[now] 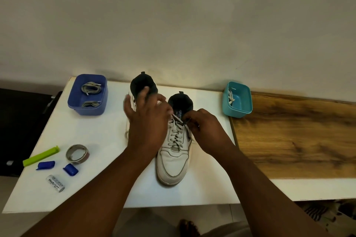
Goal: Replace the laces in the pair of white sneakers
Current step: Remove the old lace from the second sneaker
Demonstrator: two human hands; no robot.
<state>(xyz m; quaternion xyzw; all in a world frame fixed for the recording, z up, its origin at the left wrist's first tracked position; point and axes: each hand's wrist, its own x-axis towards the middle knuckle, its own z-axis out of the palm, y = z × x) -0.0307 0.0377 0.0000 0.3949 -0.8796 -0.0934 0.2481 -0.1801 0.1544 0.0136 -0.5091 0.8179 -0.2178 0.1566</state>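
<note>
Two white sneakers stand side by side near the middle of the white desk (81, 136), heels toward the wall edge and toes toward the person. The right sneaker (174, 157) is in plain sight, its pale lace (175, 134) still crossing up the eyelets, its dark collar open at the far end. The left sneaker (143, 85) is mostly hidden behind the left hand (147, 121), so only its dark collar and a sliver of white side show. That left hand hovers over the gap between the two shoes with fingers spread and somewhat blurred; whether its fingertips have hold of the lace I cannot tell. The right hand (204, 127) is curled at the top of the right sneaker's lacing, pinching a strand of lace near the tongue. At the far left corner sits a blue tub (87, 108) holding coiled grey laces (91, 87). At the far right corner, a teal tub (238, 109) holds a whitish lace (231, 97). Toward the near left edge lie a green clip (40, 156), a roll of tape (77, 153), two small blue caps (46, 165) and a battery (55, 183). A wooden desk (292, 134) adjoins on the right.
</note>
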